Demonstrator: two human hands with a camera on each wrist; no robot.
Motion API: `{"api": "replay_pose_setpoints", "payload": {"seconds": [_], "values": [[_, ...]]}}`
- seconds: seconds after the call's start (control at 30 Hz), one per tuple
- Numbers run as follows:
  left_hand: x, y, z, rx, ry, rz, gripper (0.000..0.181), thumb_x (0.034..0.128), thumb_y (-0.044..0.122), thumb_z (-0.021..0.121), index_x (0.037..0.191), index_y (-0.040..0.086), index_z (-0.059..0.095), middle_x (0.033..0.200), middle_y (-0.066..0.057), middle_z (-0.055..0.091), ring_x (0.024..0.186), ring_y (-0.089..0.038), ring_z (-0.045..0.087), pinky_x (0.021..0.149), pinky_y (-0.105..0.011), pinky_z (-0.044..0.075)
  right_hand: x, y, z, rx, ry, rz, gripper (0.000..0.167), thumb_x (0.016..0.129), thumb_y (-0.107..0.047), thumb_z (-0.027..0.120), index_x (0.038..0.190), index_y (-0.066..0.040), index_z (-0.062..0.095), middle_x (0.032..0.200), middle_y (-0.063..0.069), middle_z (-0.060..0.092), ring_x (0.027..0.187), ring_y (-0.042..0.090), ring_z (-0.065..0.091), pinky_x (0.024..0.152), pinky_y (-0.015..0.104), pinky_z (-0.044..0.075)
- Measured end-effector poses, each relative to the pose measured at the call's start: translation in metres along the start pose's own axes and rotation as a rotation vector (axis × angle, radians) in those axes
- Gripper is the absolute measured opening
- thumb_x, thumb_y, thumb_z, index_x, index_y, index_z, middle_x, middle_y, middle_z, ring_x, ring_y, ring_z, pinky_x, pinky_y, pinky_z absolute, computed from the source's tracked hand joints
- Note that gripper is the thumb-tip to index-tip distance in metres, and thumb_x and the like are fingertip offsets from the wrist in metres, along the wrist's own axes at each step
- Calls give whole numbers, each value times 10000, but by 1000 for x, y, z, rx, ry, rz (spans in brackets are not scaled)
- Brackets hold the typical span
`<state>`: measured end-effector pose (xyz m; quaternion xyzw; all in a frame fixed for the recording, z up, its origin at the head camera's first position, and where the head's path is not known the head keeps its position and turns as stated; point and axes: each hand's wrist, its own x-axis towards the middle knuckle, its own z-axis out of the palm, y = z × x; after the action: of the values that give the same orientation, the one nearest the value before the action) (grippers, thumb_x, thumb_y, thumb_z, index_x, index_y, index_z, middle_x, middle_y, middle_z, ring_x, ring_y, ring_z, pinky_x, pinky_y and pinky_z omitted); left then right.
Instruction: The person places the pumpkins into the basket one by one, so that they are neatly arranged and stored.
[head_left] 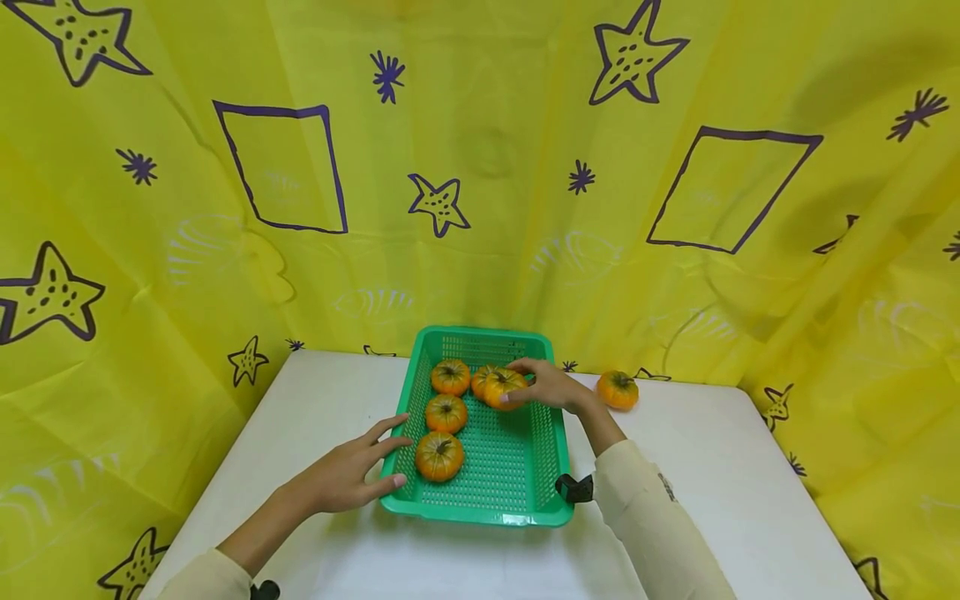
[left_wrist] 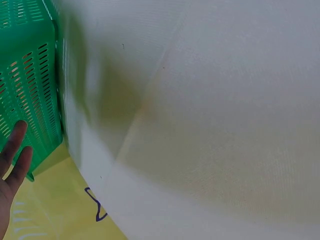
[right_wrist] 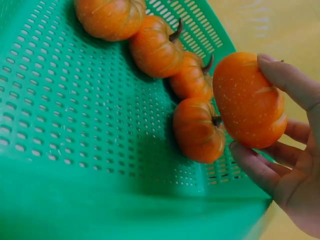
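Note:
A green plastic basket (head_left: 487, 508) with slotted walls holds several small orange pumpkins, among them one nearest the front (head_left: 439, 457). My right hand (head_left: 551, 386) grips another small pumpkin (right_wrist: 248, 100) between thumb and fingers. In the right wrist view it is held up over the basket, beside a pumpkin with a dark stem (right_wrist: 199, 131). My left hand (head_left: 347, 473) is at the basket's left side, its fingers extended over or against the rim; whether they all touch cannot be told. The left wrist view shows its fingers (left_wrist: 19, 167) by the basket's outer wall (left_wrist: 35, 95).
One more small pumpkin (head_left: 618, 390) sits on the white table (head_left: 690, 483), right of the basket and near the back edge. A yellow curtain (head_left: 495, 275) printed with stars surrounds the table at the back and sides.

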<state>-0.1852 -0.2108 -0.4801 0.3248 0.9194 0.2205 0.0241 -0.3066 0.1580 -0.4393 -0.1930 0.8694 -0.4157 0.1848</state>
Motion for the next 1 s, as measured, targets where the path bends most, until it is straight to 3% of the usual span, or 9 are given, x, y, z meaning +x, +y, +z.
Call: {"api": "replay_pose_setpoints", "payload": {"seconds": [0.2, 0.43, 0.87, 1.0], "values": [[-1, 1, 0, -2, 0, 1, 587, 999, 552, 525, 1457, 186, 511, 1649, -33, 266, 1275, -325, 592, 934, -526, 537, 6, -4, 7, -7, -24, 18, 679, 892, -297, 762, 1466, -67, 484, 1492, 234, 443, 1366, 420, 432, 1054, 564, 442], [0, 0, 1, 11, 8, 4, 578, 1001, 552, 522, 1453, 193, 515, 1648, -31, 269, 1270, -324, 597, 933, -524, 539, 14, -7, 14, -6, -34, 57, 666, 855, -250, 797, 1426, -67, 509, 1413, 256, 466, 1241, 390, 508, 968, 499, 491], [0, 0, 0, 21, 21, 23, 563, 1001, 526, 540, 1449, 185, 519, 1643, -44, 277, 1246, -315, 614, 918, -507, 550, 20, -5, 26, -87, -69, 125, 713, 827, -268, 829, 1424, -34, 515, 1520, 226, 424, 1392, 414, 416, 1098, 543, 411], [0, 0, 1, 21, 21, 20, 558, 1001, 521, 544, 1448, 188, 518, 1644, -39, 272, 1252, -318, 610, 919, -509, 549, 20, -5, 29, -79, -81, 148, 716, 817, -246, 839, 1415, -32, 510, 1495, 233, 434, 1298, 369, 494, 1031, 501, 469]]}}
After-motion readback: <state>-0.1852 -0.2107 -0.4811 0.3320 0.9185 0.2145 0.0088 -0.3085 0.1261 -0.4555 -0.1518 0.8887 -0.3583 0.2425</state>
